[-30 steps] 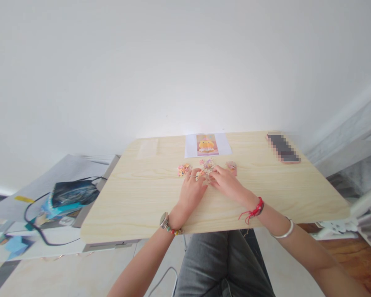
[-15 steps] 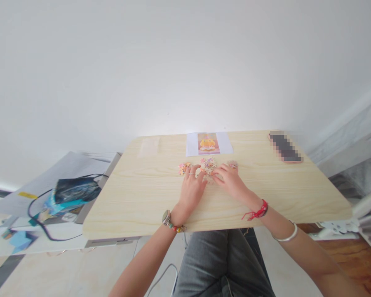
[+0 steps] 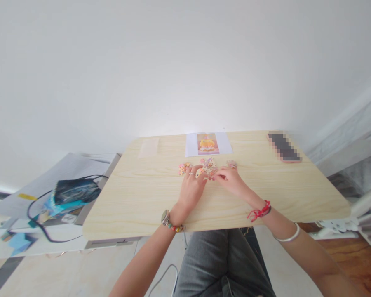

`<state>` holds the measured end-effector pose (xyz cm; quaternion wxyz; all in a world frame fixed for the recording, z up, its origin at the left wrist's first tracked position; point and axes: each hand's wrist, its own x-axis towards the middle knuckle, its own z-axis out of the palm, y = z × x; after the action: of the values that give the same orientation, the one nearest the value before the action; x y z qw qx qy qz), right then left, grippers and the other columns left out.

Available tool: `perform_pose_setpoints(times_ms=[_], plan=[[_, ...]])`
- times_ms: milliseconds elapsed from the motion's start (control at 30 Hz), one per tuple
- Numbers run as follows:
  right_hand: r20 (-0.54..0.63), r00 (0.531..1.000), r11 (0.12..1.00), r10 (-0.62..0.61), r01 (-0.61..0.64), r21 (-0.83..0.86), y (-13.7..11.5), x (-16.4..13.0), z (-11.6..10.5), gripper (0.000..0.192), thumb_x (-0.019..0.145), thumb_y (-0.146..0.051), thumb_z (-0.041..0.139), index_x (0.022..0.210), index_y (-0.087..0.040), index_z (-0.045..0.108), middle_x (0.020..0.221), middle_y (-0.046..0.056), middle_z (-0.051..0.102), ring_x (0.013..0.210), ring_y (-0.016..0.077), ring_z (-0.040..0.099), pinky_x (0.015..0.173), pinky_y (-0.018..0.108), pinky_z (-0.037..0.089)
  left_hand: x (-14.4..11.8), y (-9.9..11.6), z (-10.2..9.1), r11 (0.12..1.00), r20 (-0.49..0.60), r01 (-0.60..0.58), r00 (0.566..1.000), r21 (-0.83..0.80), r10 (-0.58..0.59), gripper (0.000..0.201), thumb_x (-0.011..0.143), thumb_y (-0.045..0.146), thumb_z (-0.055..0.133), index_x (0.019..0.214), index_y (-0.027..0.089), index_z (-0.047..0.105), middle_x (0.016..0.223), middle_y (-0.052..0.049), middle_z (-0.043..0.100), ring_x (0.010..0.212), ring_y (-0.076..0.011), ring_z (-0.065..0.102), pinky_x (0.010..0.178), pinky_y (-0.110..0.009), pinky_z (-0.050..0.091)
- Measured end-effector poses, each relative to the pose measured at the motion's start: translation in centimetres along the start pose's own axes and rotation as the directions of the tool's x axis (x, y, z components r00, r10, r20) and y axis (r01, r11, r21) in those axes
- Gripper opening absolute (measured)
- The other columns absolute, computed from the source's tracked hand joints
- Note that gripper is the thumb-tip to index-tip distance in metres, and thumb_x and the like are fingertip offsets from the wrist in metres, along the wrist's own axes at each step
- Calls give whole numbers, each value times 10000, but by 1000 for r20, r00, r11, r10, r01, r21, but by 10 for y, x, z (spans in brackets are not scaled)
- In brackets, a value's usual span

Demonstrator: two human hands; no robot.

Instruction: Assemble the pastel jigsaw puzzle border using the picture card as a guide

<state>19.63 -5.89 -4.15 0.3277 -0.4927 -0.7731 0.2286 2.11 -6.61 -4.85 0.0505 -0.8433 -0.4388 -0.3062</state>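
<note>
On a light wooden table (image 3: 136, 198) lie small pastel jigsaw pieces in loose clusters: one at the left (image 3: 183, 168), a middle one (image 3: 208, 164) and a small one at the right (image 3: 231, 164). My left hand (image 3: 192, 187) rests flat on the table with its fingertips on the middle cluster's near edge. My right hand (image 3: 231, 180) lies beside it, with thumb and forefinger pinched on a puzzle piece (image 3: 212, 177) at the cluster's near side. A reference picture (image 3: 207, 143) of a yellow figure on white paper lies just beyond the pieces.
A phone (image 3: 283, 147) lies at the table's far right. A pale slip of paper (image 3: 148, 147) sits at the far left. Left of the table is a lower surface with a dark pouch (image 3: 76, 192) and a black cable (image 3: 37, 222). A white wall stands behind.
My right hand has slid slightly left and pinched its fingers at the middle cluster's near edge. My left hand has stayed nearly still. The camera has shifted a little.
</note>
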Motion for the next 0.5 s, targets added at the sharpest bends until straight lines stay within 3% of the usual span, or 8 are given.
perform_pose_setpoints(times_ms=[100,200,333,500], plan=[[68,992,986,107,-115,122,0,0,-4,172,798,-171,536,724,-159,691,686,23,651,622,131,549,579,241,403,1,3,-1,999,-44,-17,999,-27,16,92,791,119,550,837,190,587,1113,-89,503,1041,-239,482,901,-468,447],[98,988,978,118,-133,159,1,-1,-6,173,804,-190,528,740,-155,685,705,27,658,606,125,545,552,234,401,1,6,-1,999,-54,-19,998,-36,17,64,796,137,549,800,190,585,1111,-80,510,1030,-236,481,881,-454,458],[33,999,997,3,-5,73,-1,-8,-6,158,779,-199,576,912,-159,651,802,41,631,609,120,531,591,261,442,0,6,-4,1000,-53,-12,999,-22,11,65,799,154,550,765,188,594,1112,-80,501,1022,-236,476,893,-454,450],[-11,981,979,-192,190,-76,0,-16,-2,153,801,-176,555,942,-191,614,934,68,587,897,187,563,789,349,465,-3,3,-6,1000,-46,-10,999,-20,9,67,796,152,550,776,193,598,1117,-83,485,1042,-242,471,889,-461,453]])
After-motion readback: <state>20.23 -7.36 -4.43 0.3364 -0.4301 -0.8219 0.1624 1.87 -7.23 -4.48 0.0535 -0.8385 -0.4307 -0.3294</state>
